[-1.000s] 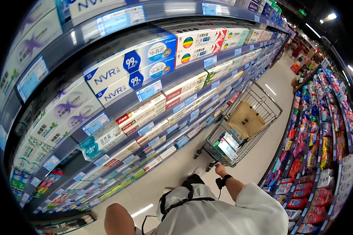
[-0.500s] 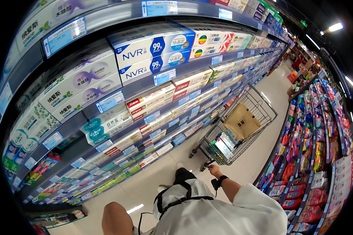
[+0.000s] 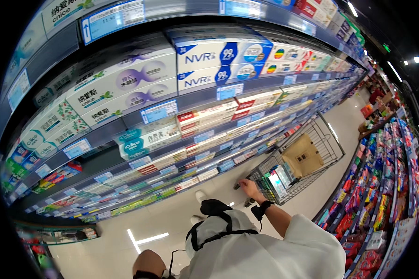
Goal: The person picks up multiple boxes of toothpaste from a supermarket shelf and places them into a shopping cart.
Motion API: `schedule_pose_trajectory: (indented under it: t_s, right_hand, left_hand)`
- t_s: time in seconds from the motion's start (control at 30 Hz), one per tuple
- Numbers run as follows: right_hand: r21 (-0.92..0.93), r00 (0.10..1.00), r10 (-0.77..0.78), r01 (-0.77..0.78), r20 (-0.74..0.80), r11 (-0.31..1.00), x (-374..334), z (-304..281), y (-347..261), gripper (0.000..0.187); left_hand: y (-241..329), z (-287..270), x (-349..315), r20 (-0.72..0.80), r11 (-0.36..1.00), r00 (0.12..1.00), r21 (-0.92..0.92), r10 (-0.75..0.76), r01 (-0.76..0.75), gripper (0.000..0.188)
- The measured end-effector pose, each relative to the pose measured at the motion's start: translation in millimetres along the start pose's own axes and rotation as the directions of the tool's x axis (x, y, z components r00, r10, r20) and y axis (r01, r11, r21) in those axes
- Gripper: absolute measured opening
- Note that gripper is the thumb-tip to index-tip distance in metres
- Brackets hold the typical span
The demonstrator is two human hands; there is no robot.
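Note:
My right hand (image 3: 250, 189) reaches past the near corner of a wire shopping cart (image 3: 288, 197), over the floor on the shelf side. Its fingers look loosely apart, with nothing seen in them. A brown paper bag (image 3: 303, 156) stands in the cart, and several small boxes (image 3: 279, 180) lie beside it at the near end. Of my left arm only a bent part (image 3: 148, 263) shows at the lower edge; the left hand is out of view. To the left and ahead, toothpaste boxes (image 3: 121, 86) are stacked in rows on a long shelf unit.
Blue-and-white toothpaste boxes (image 3: 221, 58) fill the middle of an upper shelf, above blue price labels (image 3: 159, 111). Along the right side runs another rack of colourful packets (image 3: 358, 200). A pale tiled floor (image 3: 172, 228) lies between the shelves.
My right hand has come off the cart's near edge and moved forward and left. The view has shifted, so the shelf and cart appear farther right. The bag and boxes remain in the cart.

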State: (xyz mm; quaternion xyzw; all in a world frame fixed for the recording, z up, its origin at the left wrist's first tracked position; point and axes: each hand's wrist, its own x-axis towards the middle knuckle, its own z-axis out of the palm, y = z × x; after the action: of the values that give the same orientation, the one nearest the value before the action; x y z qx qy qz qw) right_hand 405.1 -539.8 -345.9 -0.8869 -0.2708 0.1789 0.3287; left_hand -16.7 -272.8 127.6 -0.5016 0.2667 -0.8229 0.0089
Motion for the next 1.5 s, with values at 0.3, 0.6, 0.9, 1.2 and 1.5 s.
schedule_pose_trajectory:
  t_s: [0.3,0.6,0.9,1.2,1.5]
  right_hand:
    - [0.675,0.896,-0.427,0.239,0.124,0.698,59,-31,-267,0.034]
    - [0.821,0.843,-0.524,0.208,0.126,0.532,72,-30,-356,0.061]
    - [0.818,0.853,-0.508,0.205,0.119,0.537,79,-19,-362,0.066]
    - [0.827,0.866,-0.493,0.22,0.078,0.517,81,-14,-362,0.07]
    - [0.827,0.871,-0.488,0.241,0.047,0.509,81,-12,-364,0.073]
  left_hand:
    - [-51,35,-128,-0.086,0.319,0.377,0.383,-0.922,0.867,0.013]
    - [-90,21,-219,0.149,0.162,0.066,0.858,-0.987,0.487,0.027]
    - [-83,10,-265,0.114,0.104,0.006,0.887,-0.994,0.45,0.041]
    - [-86,7,-285,0.078,0.069,0.007,0.821,-0.997,0.567,0.04]
    - [-93,4,-286,0.059,0.069,0.037,0.831,-0.998,0.552,0.035]
